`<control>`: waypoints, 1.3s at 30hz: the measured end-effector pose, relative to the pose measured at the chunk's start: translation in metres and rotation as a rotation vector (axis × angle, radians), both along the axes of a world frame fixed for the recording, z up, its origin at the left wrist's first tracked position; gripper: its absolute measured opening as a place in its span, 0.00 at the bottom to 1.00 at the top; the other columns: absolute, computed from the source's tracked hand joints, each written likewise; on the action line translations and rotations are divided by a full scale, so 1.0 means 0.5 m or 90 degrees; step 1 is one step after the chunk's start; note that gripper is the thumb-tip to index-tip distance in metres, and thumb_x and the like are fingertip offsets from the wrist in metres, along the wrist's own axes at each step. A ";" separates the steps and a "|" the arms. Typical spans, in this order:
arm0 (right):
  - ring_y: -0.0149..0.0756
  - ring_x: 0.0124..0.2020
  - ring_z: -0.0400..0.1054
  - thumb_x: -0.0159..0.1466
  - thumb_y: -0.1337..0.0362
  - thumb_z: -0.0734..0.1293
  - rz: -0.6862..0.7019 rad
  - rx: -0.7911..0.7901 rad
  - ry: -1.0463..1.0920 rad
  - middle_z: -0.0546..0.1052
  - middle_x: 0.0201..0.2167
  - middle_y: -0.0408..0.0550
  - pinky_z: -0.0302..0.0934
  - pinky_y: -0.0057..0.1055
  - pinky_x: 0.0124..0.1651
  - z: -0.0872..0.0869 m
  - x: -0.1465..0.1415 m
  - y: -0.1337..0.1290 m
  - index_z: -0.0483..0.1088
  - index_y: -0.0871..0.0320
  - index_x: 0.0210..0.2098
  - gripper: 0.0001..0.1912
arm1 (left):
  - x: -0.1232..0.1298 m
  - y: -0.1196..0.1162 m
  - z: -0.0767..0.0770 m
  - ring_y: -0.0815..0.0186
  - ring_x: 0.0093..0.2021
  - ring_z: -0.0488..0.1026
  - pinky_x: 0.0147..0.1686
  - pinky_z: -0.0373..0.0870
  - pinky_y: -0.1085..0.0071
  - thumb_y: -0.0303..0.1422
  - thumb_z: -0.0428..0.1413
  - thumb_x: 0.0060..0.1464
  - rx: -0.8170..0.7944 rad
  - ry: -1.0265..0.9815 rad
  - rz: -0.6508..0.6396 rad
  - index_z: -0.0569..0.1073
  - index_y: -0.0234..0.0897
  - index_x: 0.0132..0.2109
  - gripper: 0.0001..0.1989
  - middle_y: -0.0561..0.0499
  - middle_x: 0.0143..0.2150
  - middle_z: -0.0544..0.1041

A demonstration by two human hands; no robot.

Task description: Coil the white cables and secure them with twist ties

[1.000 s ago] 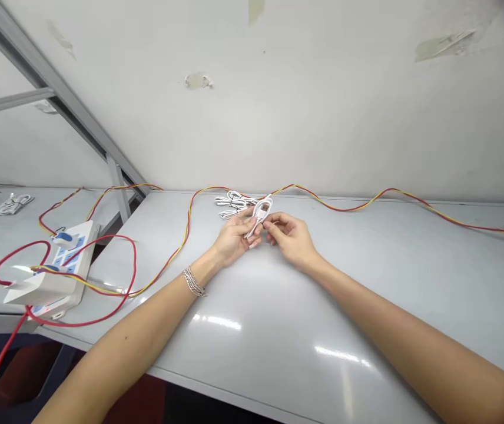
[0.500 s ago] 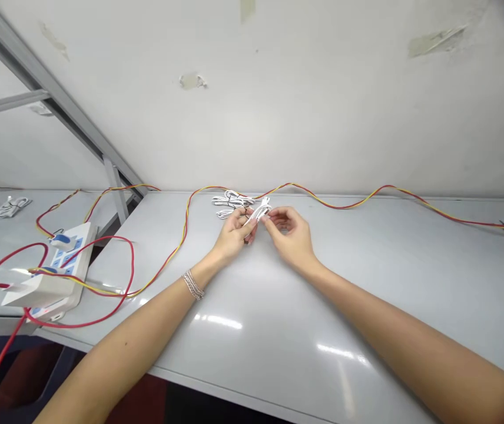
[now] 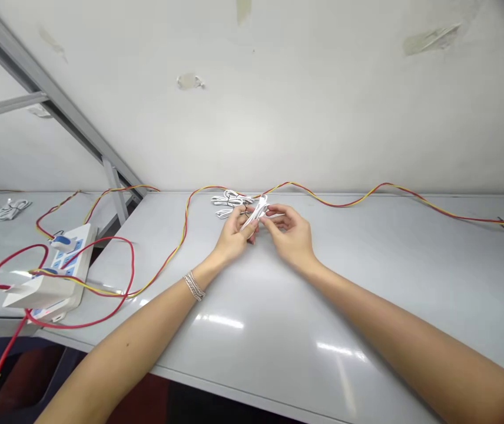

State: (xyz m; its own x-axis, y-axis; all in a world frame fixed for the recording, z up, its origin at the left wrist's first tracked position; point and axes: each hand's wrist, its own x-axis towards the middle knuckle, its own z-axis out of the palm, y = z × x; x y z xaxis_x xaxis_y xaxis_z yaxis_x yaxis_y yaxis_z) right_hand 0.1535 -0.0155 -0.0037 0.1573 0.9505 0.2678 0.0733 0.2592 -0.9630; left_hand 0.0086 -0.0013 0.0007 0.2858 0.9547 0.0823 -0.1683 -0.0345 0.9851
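Your left hand (image 3: 234,235) pinches 1 folded white cable (image 3: 255,215) between its fingers (image 3: 244,228), near the worktop's (image 3: 344,306) back edge; your right hand (image 3: 291,238) curls just beside it. Behind lie 1 white cable bundle (image 3: 229,203) and 1 red-and-yellow wire (image 3: 344,204); 1 power strip (image 3: 64,259) sits left.

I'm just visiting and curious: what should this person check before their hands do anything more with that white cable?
Left hand pinching the white cable bundle: ok, its fingers are closed on it.
Right hand gripping the bundle too: cannot tell, its fingers are right at the bundle.
Cable's plug ends in view: cannot tell, the fingers hide them.
Loose white cable coils free of knots: cannot tell, they lie heaped beyond the hands.
Red-and-yellow wire away from the hands: ok, it runs beyond them.
Power strip away from the hands: ok, it sits well to the left.
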 end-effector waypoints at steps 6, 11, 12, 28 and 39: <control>0.35 0.32 0.72 0.55 0.56 0.74 -0.001 -0.008 0.053 0.76 0.37 0.47 0.68 0.36 0.37 0.000 -0.001 0.004 0.69 0.56 0.39 0.17 | 0.000 -0.005 0.006 0.71 0.24 0.66 0.25 0.69 0.72 0.44 0.65 0.50 0.000 0.010 -0.029 0.62 0.38 0.46 0.25 0.55 0.30 0.70; 0.33 0.31 0.70 0.54 0.57 0.74 -0.003 0.005 0.096 0.73 0.31 0.44 0.67 0.34 0.36 -0.003 -0.003 0.006 0.65 0.55 0.36 0.17 | 0.003 -0.005 0.004 0.71 0.24 0.65 0.23 0.68 0.71 0.44 0.66 0.48 0.007 0.024 -0.001 0.64 0.37 0.45 0.25 0.55 0.29 0.70; 0.33 0.31 0.69 0.54 0.57 0.74 -0.008 0.006 0.106 0.73 0.31 0.43 0.66 0.34 0.36 -0.003 -0.003 0.007 0.65 0.55 0.36 0.17 | 0.003 -0.005 0.004 0.71 0.23 0.65 0.23 0.67 0.72 0.44 0.66 0.48 0.003 0.025 0.000 0.64 0.37 0.45 0.25 0.55 0.29 0.70; 0.32 0.29 0.66 0.55 0.55 0.73 -0.032 0.004 0.166 0.69 0.29 0.42 0.65 0.32 0.35 -0.001 0.001 0.014 0.66 0.56 0.40 0.18 | -0.011 0.001 0.013 0.74 0.25 0.59 0.26 0.57 0.75 0.46 0.62 0.53 0.006 0.089 -0.099 0.63 0.37 0.47 0.24 0.57 0.27 0.66; 0.28 0.29 0.67 0.58 0.53 0.70 0.025 -0.008 0.076 0.69 0.39 0.46 0.66 0.29 0.33 0.000 0.007 0.017 0.71 0.56 0.47 0.21 | -0.010 -0.001 0.007 0.76 0.24 0.60 0.24 0.58 0.77 0.42 0.62 0.54 0.015 0.098 -0.080 0.62 0.37 0.47 0.22 0.57 0.30 0.67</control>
State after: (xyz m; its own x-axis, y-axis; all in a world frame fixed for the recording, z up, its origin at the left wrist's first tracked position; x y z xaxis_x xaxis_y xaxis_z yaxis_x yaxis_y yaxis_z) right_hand 0.1569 -0.0070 -0.0038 0.1504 0.9598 0.2371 -0.0517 0.2471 -0.9676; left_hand 0.0036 -0.0016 0.0044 0.4138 0.9089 0.0508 -0.0207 -0.0464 0.9987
